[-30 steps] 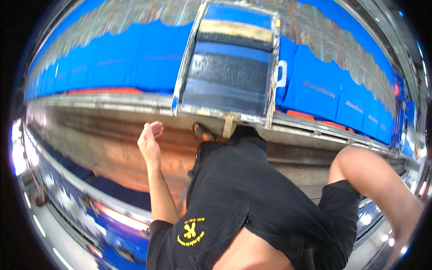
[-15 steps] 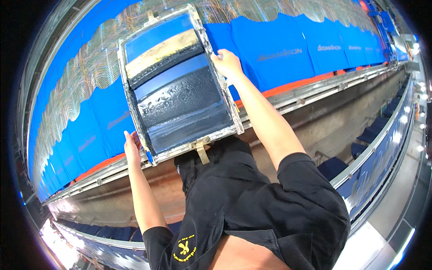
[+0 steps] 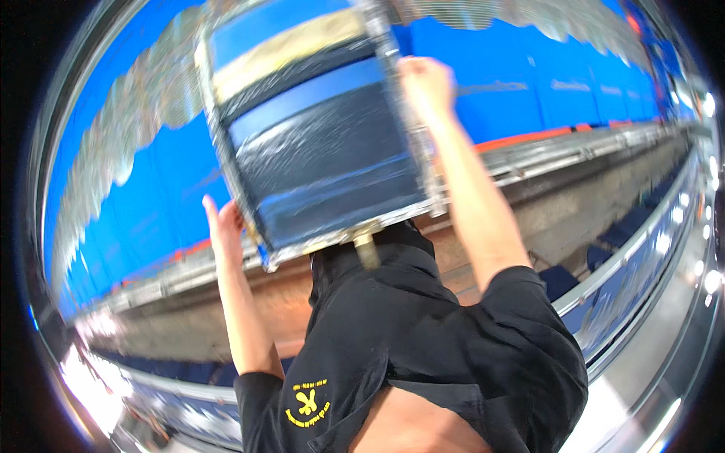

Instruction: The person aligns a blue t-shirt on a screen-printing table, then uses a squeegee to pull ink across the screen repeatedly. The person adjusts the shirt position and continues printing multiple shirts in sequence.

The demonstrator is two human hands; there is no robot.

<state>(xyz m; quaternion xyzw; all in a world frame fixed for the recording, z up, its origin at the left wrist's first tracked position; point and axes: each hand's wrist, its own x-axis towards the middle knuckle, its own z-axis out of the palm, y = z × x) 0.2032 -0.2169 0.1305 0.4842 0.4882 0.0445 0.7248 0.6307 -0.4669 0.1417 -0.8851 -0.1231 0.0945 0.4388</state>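
Note:
A metal-edged screen frame (image 3: 317, 158) with dark, wet-looking ink, a blue band and a pale yellow strip across it spans the upper middle of the view, blurred by motion. My right hand (image 3: 427, 87) grips its right rail high up. My left hand (image 3: 226, 223) is at its lower left side, thumb raised and fingers curled at the rail. A brass-coloured clip (image 3: 366, 249) hangs from the frame's near edge, over my black clothing.
Blue fabric panels (image 3: 498, 90) with wavy patterned tops lie along a long bed behind the frame. A metal rail (image 3: 544, 155) runs along their front edge. Dark pieces (image 3: 559, 283) and another long rail are at the lower right, beyond a stained brownish strip (image 3: 287, 294).
My right hand came from out of view onto the frame's right rail. My left hand moved up to its left side. In the latest half second, frame and hands shifted slightly rightward in view.

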